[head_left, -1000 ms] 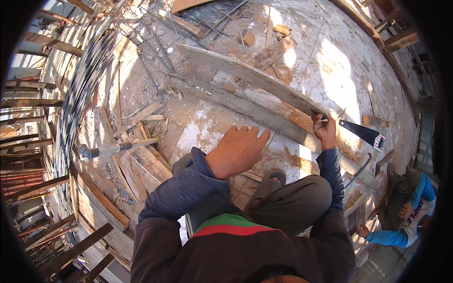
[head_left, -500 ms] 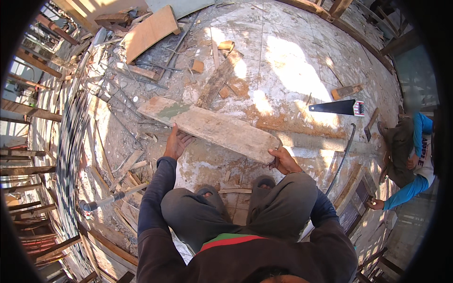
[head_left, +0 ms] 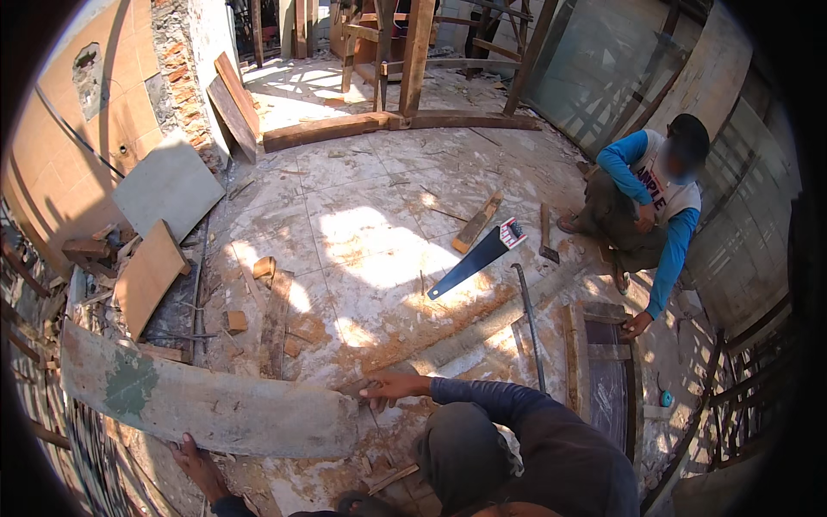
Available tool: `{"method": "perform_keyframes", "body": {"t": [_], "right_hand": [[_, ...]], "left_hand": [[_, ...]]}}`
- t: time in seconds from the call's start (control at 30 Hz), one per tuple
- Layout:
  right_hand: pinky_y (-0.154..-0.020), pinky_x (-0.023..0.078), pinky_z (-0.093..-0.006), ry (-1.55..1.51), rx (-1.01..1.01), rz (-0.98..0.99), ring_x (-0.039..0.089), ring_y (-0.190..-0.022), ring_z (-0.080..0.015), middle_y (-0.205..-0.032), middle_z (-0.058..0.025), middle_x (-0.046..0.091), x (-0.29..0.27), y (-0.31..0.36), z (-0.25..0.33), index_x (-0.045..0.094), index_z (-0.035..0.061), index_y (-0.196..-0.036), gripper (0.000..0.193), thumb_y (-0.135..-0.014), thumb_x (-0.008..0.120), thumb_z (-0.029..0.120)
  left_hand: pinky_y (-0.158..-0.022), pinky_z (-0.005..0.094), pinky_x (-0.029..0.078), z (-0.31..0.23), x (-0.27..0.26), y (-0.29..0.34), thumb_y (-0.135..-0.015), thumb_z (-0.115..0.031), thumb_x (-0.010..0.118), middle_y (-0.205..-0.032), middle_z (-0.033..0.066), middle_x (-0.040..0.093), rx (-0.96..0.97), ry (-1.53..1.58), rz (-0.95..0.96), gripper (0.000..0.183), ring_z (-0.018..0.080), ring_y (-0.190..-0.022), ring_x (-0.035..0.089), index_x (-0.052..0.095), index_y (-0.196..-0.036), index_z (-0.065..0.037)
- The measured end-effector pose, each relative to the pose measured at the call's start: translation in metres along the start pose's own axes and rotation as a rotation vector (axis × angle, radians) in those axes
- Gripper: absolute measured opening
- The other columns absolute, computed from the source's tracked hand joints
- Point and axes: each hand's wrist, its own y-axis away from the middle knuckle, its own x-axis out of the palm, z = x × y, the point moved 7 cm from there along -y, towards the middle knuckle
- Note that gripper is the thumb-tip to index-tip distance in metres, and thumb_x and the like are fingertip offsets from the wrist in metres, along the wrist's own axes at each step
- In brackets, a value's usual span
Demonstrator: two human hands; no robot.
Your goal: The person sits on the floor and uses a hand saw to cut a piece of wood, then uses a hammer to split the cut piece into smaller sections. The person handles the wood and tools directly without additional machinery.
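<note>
A long, worn wooden plank [head_left: 250,412] with a green paint patch lies across the lower left, raised over the floor in front of me. My left hand [head_left: 200,468] grips its lower edge from below, fingers partly hidden under the wood. My right hand [head_left: 394,388] is at the plank's right end, fingers closed at the corner. A handsaw [head_left: 474,263] with a dark blade and a red-and-white handle lies on the floor ahead. Near it are a short wood piece [head_left: 477,221], a hammer [head_left: 547,233] and a bent metal bar [head_left: 530,327].
At the right a person [head_left: 642,202] in blue sleeves crouches, one hand on a wooden frame [head_left: 575,366]. Another board [head_left: 274,323] lies ahead of the plank. Panels [head_left: 168,189] and scrap wood lean at the left. A timber sill [head_left: 332,131] crosses the far floor.
My view has swung up and to the right, showing more of the far floor and the crouching person. The plank now appears lower and further left, with both hands still at it.
</note>
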Motion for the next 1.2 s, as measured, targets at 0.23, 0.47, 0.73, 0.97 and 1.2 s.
{"method": "perform_keyframes", "body": {"t": [0.23, 0.47, 0.73, 0.97, 1.2], "right_hand": [[-0.081, 0.05, -0.0474, 0.714, -0.292, -0.118, 0.067, -0.092, -0.0348, -0.094, -0.0176, 0.069, -0.026, -0.124, 0.058, 0.056, 0.005, -0.12, 0.05, -0.09, 0.066, 0.044], [-0.085, 0.053, -0.0482, 1.17, -0.358, -0.146, 0.063, -0.107, -0.0376, -0.115, -0.0191, 0.063, 0.011, -0.218, 0.101, 0.063, 0.0062, -0.114, 0.04, -0.082, 0.072, 0.026], [-0.1, 0.045, -0.0448, 1.491, -0.919, -0.525, 0.051, -0.122, -0.0289, -0.118, -0.0116, 0.06, 0.087, -0.31, 0.093, 0.055, 0.0104, -0.131, 0.041, -0.09, 0.057, 0.012], [-0.093, 0.042, -0.0404, 1.811, -0.961, -0.303, 0.055, -0.105, -0.0221, -0.102, -0.0043, 0.058, 0.091, -0.297, 0.11, 0.062, 0.0147, -0.104, 0.016, -0.088, 0.059, 0.017], [-0.075, 0.05, -0.0377, 1.332, -0.992, -0.693, 0.06, -0.088, -0.0232, -0.096, -0.0047, 0.058, -0.023, -0.115, 0.14, 0.06, 0.0136, -0.103, 0.026, -0.079, 0.069, 0.01]], "left_hand": [[-0.103, 0.0426, 0.044, -0.119, -0.032, 0.047, -0.096, -0.035, 0.066, -0.137, 0.0248, 0.047, 0.155, -0.225, -0.322, 0.087, 0.0312, -0.122, 0.052, 0.015, -0.155, 0.002], [-0.094, 0.0385, 0.047, -0.191, -0.067, 0.103, -0.096, -0.025, 0.066, -0.127, 0.024, 0.057, 0.336, -0.438, -0.531, 0.077, 0.0253, -0.112, 0.057, 0.023, -0.152, 0.006], [-0.102, 0.0382, 0.042, -0.204, -0.072, 0.157, -0.1, -0.016, 0.059, -0.127, 0.0238, 0.056, 0.337, -0.65, -0.469, 0.069, 0.0264, -0.115, 0.054, 0.019, -0.152, 0.007], [-0.1, 0.0394, 0.044, -0.191, -0.053, 0.169, -0.101, -0.014, 0.056, -0.135, 0.0232, 0.05, 0.302, -0.908, -0.237, 0.055, 0.0295, -0.123, 0.052, 0.029, -0.146, 0.005], [-0.08, 0.0358, 0.053, -0.147, 0.005, 0.13, -0.098, -0.005, 0.057, -0.115, 0.0263, 0.062, 0.506, -1.159, 0.081, 0.039, 0.0322, -0.096, 0.067, 0.049, -0.134, 0.007]]}}
